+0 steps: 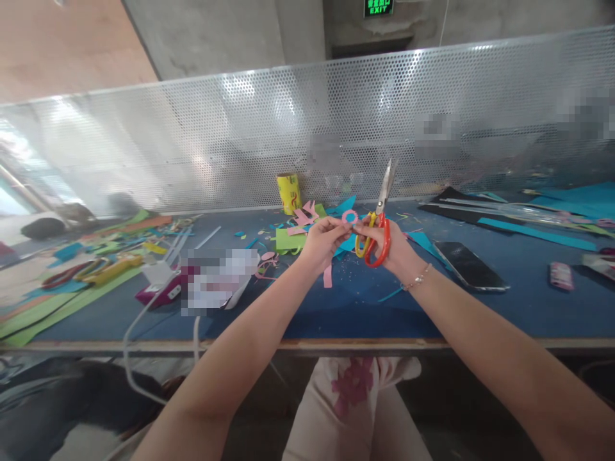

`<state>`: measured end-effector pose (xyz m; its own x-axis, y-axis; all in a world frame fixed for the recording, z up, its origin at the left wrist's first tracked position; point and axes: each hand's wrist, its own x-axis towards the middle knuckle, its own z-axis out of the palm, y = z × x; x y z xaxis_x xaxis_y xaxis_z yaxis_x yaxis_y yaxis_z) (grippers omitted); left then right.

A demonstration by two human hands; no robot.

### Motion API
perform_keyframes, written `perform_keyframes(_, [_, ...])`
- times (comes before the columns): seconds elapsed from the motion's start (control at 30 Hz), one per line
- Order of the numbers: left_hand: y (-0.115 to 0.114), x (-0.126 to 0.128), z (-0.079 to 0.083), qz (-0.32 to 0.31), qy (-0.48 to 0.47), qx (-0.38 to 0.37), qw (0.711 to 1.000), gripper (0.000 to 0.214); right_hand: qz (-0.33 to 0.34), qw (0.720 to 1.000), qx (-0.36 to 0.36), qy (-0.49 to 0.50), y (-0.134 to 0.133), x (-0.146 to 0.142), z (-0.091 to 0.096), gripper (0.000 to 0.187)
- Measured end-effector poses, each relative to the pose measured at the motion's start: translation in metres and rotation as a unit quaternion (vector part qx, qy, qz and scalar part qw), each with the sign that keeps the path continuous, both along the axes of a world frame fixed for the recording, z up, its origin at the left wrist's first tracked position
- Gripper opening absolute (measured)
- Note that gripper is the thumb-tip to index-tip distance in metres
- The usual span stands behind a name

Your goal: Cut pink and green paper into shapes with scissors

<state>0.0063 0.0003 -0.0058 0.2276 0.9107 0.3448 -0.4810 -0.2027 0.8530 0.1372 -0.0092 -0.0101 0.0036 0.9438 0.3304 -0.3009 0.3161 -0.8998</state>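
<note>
Between my fingertips, over the blue tabletop, is a small pink paper ring [350,218] with blue showing through its hole. My left hand [327,238] is closed in a pinch on the ring's left side. My right hand [384,238] has its fingertips at the ring's right edge, and scissors [382,202] with red and yellow handles hang on that hand, blades pointing up and away. Whether the right fingertips also grip the ring is hard to make out. Pink paper strips [303,216] and a green paper piece [289,239] lie just beyond my left hand.
A yellow cylinder [288,193] stands by the perforated metal screen [230,134]. A dark phone [471,265] lies to the right, near blue paper sheets [576,200]. Leftward are a purple power strip [161,287] with a white cable, and more coloured paper [72,307]. The table edge [346,344] is close.
</note>
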Motion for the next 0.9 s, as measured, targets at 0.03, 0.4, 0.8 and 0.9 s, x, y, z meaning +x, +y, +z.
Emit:
perform_keyframes(0.03, [0.0000, -0.0001, 0.0002, 0.000, 0.001, -0.003, 1.000, 0.013, -0.003, 1.000, 0.001, -0.003, -0.0004, -0.0002, 0.0002, 0.031])
perform_keyframes(0.4, [-0.0001, 0.0018, -0.0007, -0.005, -0.001, -0.010, 1.000, 0.013, -0.027, 0.999, -0.020, -0.026, -0.0055, -0.0020, 0.0049, 0.029])
perform_keyframes(0.8, [0.0013, -0.0003, -0.0008, -0.012, 0.001, -0.021, 1.000, 0.013, -0.014, 1.000, -0.021, -0.004, -0.0028, -0.0003, 0.0033, 0.031])
perform_keyframes(0.9, [0.0017, -0.0014, 0.0001, -0.015, 0.006, -0.033, 0.999, 0.013, -0.037, 0.999, -0.017, 0.006, -0.0036, -0.0012, 0.0048, 0.034])
